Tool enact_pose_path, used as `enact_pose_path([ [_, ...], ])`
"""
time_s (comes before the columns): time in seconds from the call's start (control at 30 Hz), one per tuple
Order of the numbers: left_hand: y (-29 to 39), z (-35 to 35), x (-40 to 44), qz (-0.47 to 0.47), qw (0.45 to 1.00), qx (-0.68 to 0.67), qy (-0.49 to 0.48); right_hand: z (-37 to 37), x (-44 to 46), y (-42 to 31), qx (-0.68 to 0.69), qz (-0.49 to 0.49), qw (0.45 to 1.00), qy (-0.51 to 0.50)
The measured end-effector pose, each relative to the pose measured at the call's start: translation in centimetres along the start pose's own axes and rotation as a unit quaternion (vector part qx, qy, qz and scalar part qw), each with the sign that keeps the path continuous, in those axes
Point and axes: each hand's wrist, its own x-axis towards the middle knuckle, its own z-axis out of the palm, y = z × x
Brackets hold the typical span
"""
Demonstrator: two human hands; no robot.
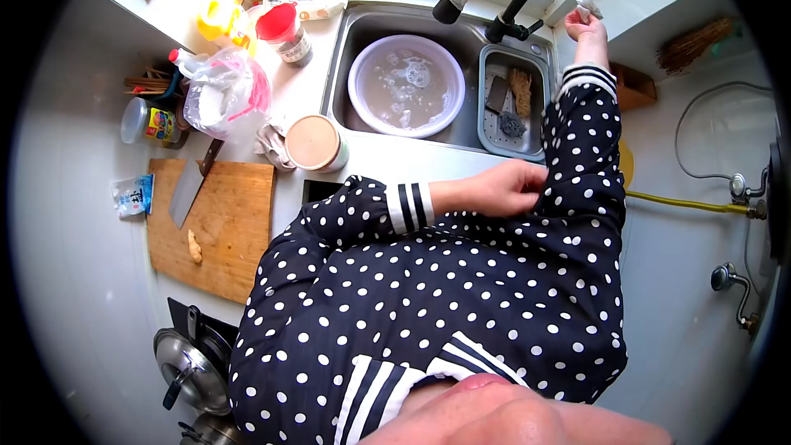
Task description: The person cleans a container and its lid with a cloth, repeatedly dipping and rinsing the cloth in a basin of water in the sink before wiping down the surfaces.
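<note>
Indoors, bright white kitchen counter [391, 161].

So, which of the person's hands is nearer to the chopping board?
Left. The left hand bends across the body at the right sleeve, right of the chopping board; the right hand stretches farther off, past the sink's right side.

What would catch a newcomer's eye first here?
A black polka-dot top fills the middle; the outstretched right hand holds a crumpled white wad. Ahead, a lilac basin of bubbly water sits in the sink, and at left a cleaver lies on a wooden board.
</note>
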Motion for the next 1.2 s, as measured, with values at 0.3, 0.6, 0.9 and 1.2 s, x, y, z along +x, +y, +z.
enact_pose_path([
  [0.3, 6.4, -1.2, 0.9, 0.053, 0.935, 0.349, 0.035, 0.7, -5.8, 2.0, -0.260, -0.439, 0.858, 0.064],
  [0.6, 4.9, 1.1, 5.9, 0.163, 0.953, 0.255, 0.019, -1.1, -11.2, 7.1, -0.687, -0.644, 0.333, 0.036],
  [0.9, 8.5, -1.8, -1.3, 0.118, 0.940, 0.317, 0.036, -2.1, -7.1, 4.5, -0.428, -0.403, 0.803, -0.096],
  [1.2, 7.3, -10.8, -23.0, -0.071, 0.623, 0.562, 0.540, -11.3, -25.8, 22.5, -0.748, -0.216, 0.467, -0.419],
])
